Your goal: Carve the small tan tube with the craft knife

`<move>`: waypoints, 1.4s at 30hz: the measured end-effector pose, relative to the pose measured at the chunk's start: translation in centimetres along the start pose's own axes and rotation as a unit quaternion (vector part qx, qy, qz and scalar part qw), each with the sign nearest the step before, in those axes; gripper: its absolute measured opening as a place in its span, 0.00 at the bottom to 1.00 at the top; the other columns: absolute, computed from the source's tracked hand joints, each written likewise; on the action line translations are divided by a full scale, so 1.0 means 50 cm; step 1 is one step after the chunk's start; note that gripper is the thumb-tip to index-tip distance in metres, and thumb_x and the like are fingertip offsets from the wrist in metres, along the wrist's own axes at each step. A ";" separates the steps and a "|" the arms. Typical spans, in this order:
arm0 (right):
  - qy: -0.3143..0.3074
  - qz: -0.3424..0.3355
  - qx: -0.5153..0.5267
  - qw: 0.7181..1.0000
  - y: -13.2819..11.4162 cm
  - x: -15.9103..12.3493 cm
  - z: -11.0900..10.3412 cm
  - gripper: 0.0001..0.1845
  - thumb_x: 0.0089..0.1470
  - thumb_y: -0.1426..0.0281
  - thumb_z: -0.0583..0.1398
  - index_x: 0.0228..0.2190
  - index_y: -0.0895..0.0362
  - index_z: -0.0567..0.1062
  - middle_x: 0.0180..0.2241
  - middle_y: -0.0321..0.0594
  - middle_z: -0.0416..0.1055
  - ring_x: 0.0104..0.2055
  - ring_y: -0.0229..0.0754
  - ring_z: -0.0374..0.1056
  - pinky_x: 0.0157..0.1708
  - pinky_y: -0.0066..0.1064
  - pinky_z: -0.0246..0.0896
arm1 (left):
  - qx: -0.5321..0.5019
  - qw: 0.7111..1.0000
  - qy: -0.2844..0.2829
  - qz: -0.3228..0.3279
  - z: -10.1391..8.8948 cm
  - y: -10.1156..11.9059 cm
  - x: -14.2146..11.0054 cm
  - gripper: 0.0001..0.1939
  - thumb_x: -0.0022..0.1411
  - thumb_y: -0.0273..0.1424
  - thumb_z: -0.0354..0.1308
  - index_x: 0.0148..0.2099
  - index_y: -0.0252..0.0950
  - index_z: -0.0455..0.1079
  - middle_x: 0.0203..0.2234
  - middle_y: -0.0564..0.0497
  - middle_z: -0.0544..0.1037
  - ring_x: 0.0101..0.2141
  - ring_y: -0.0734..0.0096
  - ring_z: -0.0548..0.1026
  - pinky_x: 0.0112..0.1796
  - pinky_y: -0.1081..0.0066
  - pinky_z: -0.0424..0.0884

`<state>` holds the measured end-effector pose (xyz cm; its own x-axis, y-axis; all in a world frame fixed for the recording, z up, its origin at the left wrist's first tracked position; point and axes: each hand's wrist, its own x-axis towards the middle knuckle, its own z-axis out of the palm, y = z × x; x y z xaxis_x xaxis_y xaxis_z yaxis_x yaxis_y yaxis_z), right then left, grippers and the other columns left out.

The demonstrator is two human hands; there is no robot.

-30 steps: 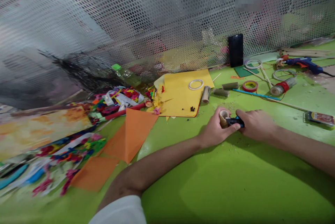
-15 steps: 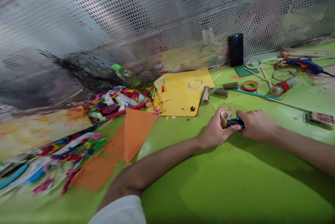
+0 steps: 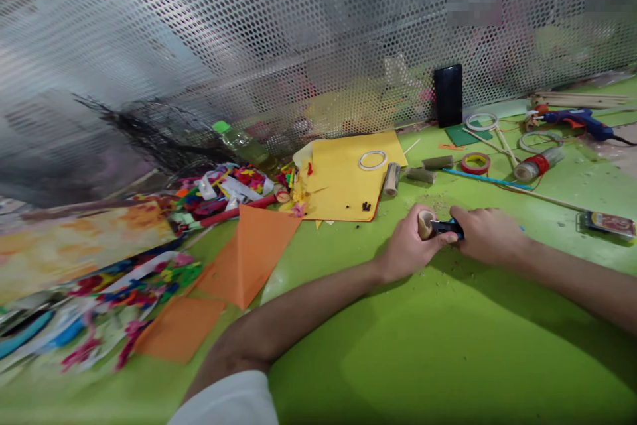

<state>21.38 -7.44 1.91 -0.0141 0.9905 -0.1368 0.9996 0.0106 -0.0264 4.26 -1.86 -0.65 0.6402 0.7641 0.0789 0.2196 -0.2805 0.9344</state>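
Note:
My left hand (image 3: 409, 249) is closed around a short bamboo piece (image 3: 425, 223), its hollow, pale end tilted up. A utility knife (image 3: 446, 230) with a black and blue body is gripped in my right hand (image 3: 492, 234). Its front end meets the bamboo's rim, and my left thumb lies along the knife's near side. How far the blade is out cannot be made out. Small shavings (image 3: 432, 201) are scattered on the green table (image 3: 398, 359) around both hands. Beyond them are more short bamboo pieces, one upright (image 3: 391, 180) and two lying down (image 3: 421, 175).
A yellow sheet (image 3: 338, 180) bearing a white ring lies ahead. Red tape (image 3: 476, 163), a glue gun (image 3: 580, 121) and a small packet (image 3: 608, 225) are to the right. Orange sheets (image 3: 259, 246) and colourful scraps (image 3: 149, 286) spread leftward. A perforated metal screen (image 3: 318, 34) stands behind.
The bamboo piece and the knife tip have shifted very slightly in my hands. Both hands stay in nearly the same place, and the things on the table are unmoved.

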 end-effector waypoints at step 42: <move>0.002 0.017 -0.007 1.000 0.007 -0.005 -0.018 0.13 0.55 0.64 0.53 0.40 0.55 0.71 0.33 0.47 0.78 0.30 0.47 0.71 0.24 0.33 0.40 | -0.044 0.999 -0.024 0.007 0.011 0.009 0.004 0.23 0.56 0.49 0.64 0.33 0.37 0.59 0.20 0.60 0.59 0.22 0.80 0.56 0.22 0.75 0.51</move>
<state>21.75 -7.56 2.83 0.0204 0.9908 -0.1341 0.9997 -0.0217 -0.0081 4.88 -2.12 -0.41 0.6771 0.7318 0.0770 0.1473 -0.2372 0.9602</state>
